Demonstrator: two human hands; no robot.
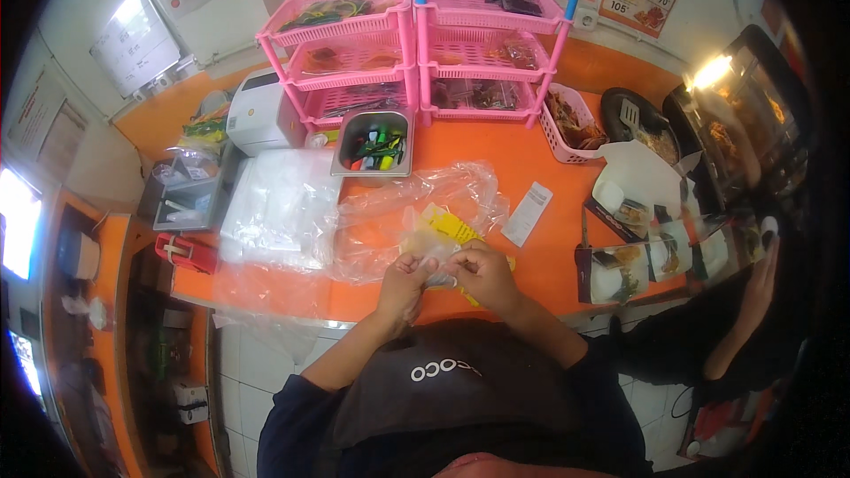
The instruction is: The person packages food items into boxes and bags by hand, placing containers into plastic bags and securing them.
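Note:
Both hands meet over the front of the orange counter (465,141), close to my apron. My left hand (406,284) pinches a small clear plastic bag (428,243) between thumb and fingers. From the other side, the fingertips of my right hand (488,273) grip the same bag's near edge. Its contents are blurred and partly covered by my fingers. A yellow printed plastic piece (446,222) shows just behind the bag; whether it is inside or beneath I cannot tell. Around them spreads a large crumpled clear plastic bag (365,212). A paper receipt (528,214) lies to the right.
Clear bags (279,206) are stacked left, beside a white label printer (262,116). A steel container (370,171) of colourful small items stands before pink racks (345,76). Open food boxes (614,272) line the right, near a pan (647,116) and another person's hand (764,279).

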